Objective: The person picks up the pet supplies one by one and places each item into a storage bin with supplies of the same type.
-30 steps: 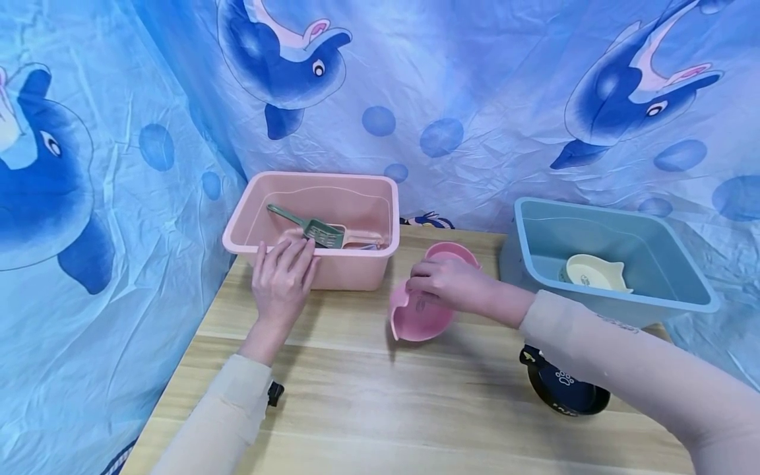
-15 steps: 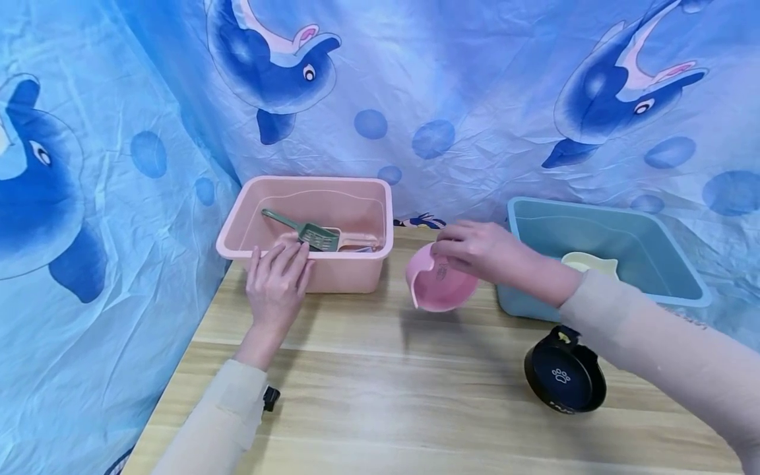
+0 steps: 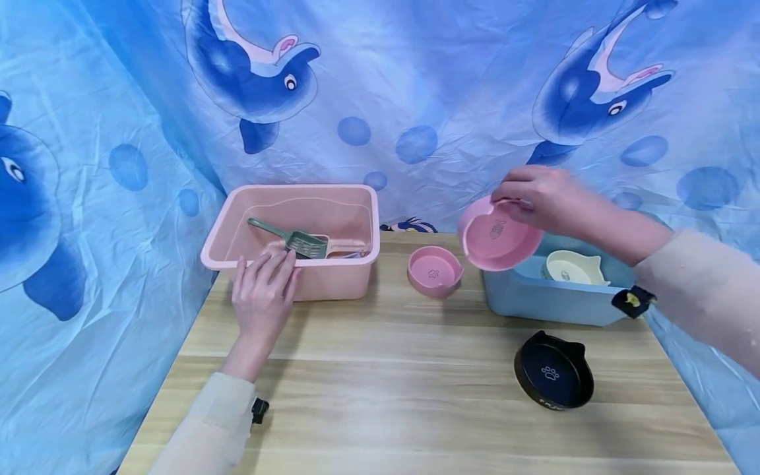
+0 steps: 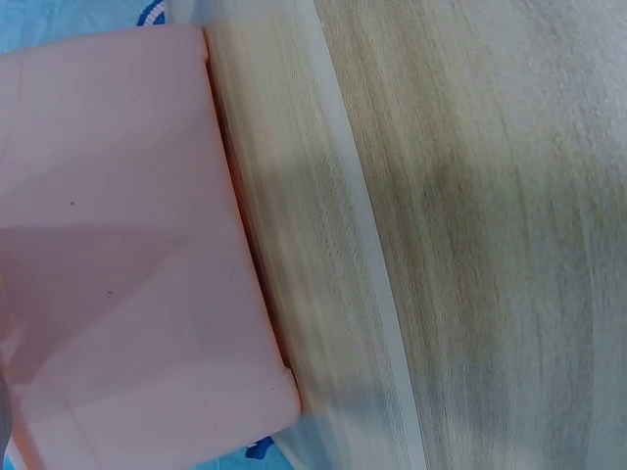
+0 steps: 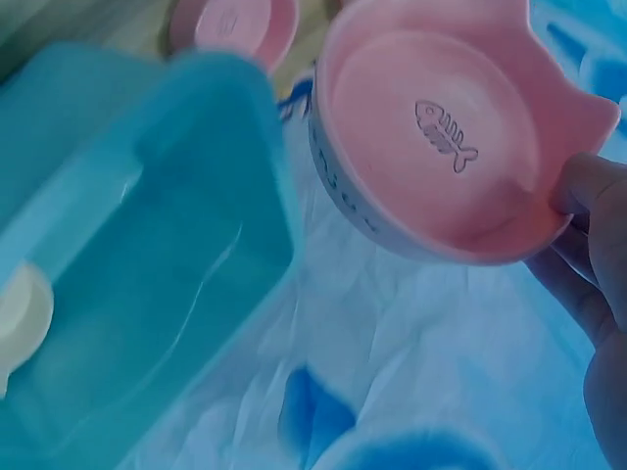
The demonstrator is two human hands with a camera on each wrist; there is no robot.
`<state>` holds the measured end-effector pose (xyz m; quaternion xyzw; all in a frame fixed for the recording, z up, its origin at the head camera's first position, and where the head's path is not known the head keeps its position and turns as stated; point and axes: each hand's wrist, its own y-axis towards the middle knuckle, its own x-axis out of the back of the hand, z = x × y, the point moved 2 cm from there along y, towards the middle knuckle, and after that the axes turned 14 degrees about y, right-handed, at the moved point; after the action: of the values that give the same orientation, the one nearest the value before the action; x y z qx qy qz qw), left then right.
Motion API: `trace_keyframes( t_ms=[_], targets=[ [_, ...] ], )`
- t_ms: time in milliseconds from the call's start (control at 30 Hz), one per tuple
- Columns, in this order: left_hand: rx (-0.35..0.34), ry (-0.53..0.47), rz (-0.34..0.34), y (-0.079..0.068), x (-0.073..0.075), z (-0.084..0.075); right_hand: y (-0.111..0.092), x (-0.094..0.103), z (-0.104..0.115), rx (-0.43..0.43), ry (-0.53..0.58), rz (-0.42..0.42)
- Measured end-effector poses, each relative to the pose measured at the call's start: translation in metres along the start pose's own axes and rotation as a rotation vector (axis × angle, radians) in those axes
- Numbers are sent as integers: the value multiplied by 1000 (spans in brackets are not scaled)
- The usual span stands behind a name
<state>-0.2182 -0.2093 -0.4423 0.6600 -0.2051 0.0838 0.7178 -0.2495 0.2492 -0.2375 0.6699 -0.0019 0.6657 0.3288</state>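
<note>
My right hand pinches the rim of a pink cat-eared pet bowl in the air, tilted, by the left edge of the blue bin. A fish-bone print shows inside the bowl in the right wrist view. A cream cat-eared bowl lies in the blue bin. My left hand rests with its fingers on the front rim of the pink bin. Inside that bin lie a green slotted litter scoop and a pinkish scoop-like item, partly hidden.
A smaller pink bowl with a paw print stands on the wooden table between the bins. Nearer the front right sits a black cat-eared bowl. A blue dolphin-print curtain hangs behind and at the sides.
My right hand has lifted the pink bowl and carried it rightward to the blue bin, uncovering the smaller pink bowl. The left hand stays on the pink bin's rim. The head view has shifted slightly.
</note>
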Motion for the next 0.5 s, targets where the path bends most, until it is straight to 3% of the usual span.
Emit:
trace_keyframes(
  t_ms=[300,500],
  targets=[
    [-6,-9,20,0,4,1,-37,40,-29,-255,-71,117],
    [-8,-15,27,1,4,0,-62,49,-50,-435,-86,201]
  ],
)
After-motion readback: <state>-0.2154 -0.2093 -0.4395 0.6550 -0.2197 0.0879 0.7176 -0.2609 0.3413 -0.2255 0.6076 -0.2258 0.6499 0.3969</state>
